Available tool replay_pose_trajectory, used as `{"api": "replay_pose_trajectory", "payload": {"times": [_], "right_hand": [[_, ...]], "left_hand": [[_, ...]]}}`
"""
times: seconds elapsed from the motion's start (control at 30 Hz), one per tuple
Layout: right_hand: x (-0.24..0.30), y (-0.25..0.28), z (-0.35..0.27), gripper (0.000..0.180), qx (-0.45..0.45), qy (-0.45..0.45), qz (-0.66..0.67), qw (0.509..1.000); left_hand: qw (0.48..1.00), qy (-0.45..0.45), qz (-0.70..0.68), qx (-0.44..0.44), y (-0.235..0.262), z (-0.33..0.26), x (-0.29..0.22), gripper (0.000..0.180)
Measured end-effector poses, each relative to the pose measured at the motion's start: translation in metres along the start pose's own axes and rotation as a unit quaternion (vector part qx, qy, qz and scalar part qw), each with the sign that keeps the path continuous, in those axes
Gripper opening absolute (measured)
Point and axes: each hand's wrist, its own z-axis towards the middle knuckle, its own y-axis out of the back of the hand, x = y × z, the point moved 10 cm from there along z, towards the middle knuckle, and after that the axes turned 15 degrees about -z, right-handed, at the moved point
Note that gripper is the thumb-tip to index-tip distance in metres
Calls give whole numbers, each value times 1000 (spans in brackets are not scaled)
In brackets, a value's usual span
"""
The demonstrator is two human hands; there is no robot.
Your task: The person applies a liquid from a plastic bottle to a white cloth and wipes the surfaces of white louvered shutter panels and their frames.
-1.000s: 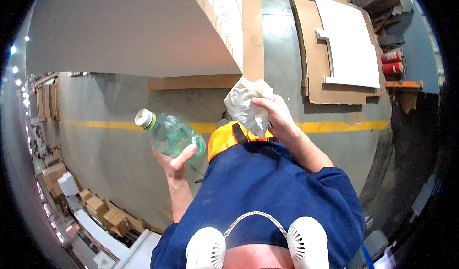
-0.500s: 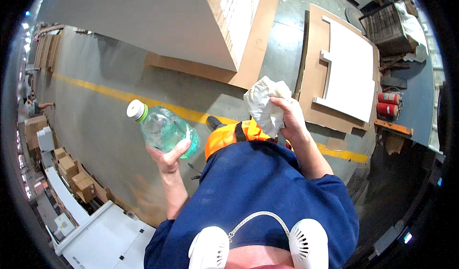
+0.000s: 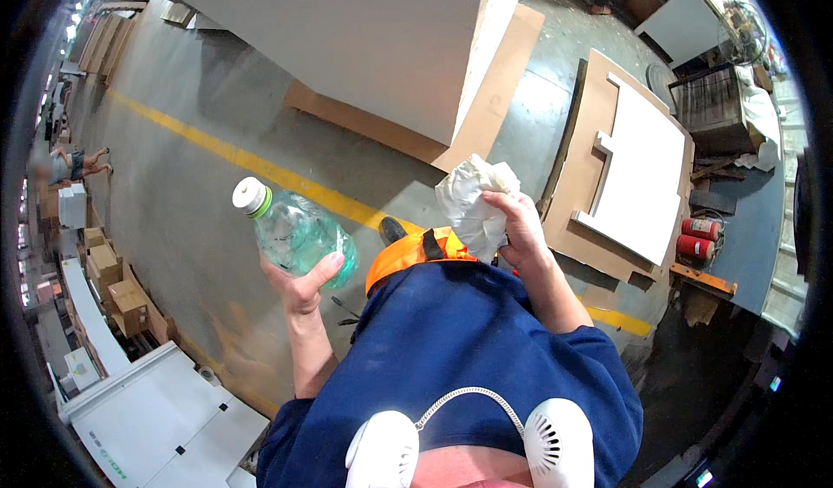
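Floor (image 3: 186, 228): grey, yellow line (image 3: 234, 153) beyond bottle (image 3: 299, 230).
Left hand (image 3: 304, 291): fingers wrapped round capped bottle.
Right hand (image 3: 524, 235): pinching white wad (image 3: 471, 200), perhaps cloth, right of bottle.
White panel (image 3: 644, 176): on cardboard (image 3: 577, 171), farther right of bottle.

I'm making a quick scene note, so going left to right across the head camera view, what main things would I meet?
Cardboard boxes, green-tinted bottle in the left hand, crumpled white cloth or paper in the right hand, white panel, red fire extinguishers.
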Motion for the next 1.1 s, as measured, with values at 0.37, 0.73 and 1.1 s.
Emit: {"api": "replay_pose_trajectory", "payload": {"times": [0.37,0.73,1.1], "right_hand": [[-34,-18,28,40,36,-73,-115,990],[-38,2,45,33,111,-37,-112,987],[-36,5,52,31,161,-69,-144,974]], "left_hand": [[996,18,28,-84,33,-14,22,81],[990,-50,116,-68,15,-37,52,95],[988,-50,18,-147,11,-67,54,99]]}}
